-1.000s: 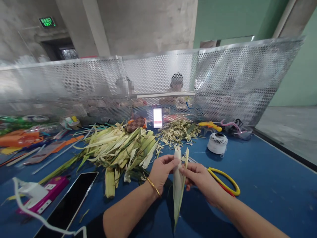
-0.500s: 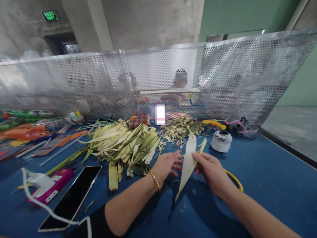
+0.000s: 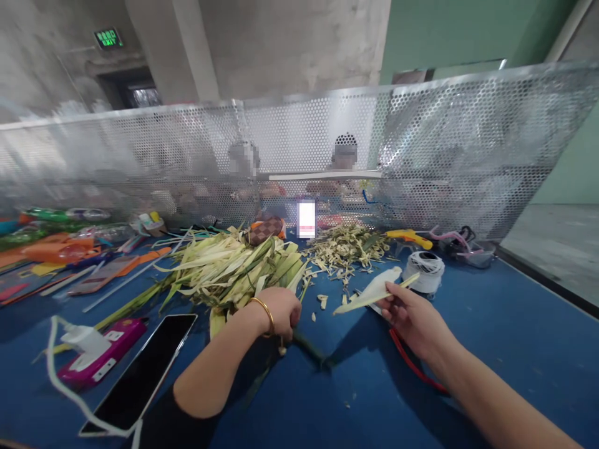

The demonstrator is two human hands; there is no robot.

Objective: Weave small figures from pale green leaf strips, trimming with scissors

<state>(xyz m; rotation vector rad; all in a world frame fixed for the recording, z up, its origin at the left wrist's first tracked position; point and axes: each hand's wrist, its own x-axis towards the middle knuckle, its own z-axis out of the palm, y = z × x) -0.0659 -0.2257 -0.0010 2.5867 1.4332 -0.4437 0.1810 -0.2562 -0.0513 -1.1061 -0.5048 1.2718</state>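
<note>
My right hand (image 3: 408, 315) pinches a pale, pointed piece of husk (image 3: 369, 293) between thumb and fingers, held above the blue table and tilted nearly flat. Beneath that hand shows a curved red handle (image 3: 414, 365) of a tool, mostly hidden. At the front edge of a heap of pale green husk leaves (image 3: 234, 265), my left hand (image 3: 281, 312) is closed with its fingers curled down. What it grips is hidden. A blurred dark green strip (image 3: 311, 349) lies just right of those fingers.
Husk scraps (image 3: 344, 249) lie beyond my hands. A white string spool (image 3: 425, 272) and a yellow-handled tool (image 3: 409, 237) stand to the right. Left are a phone (image 3: 145, 368), a purple power strip (image 3: 105, 352) and a white cable. A perforated metal screen (image 3: 187, 156) runs behind, with people beyond.
My left hand has moved left and down from beside the husk piece to the heap, and its fingers have closed. My right hand has shifted right, tilting the husk from upright to nearly flat.
</note>
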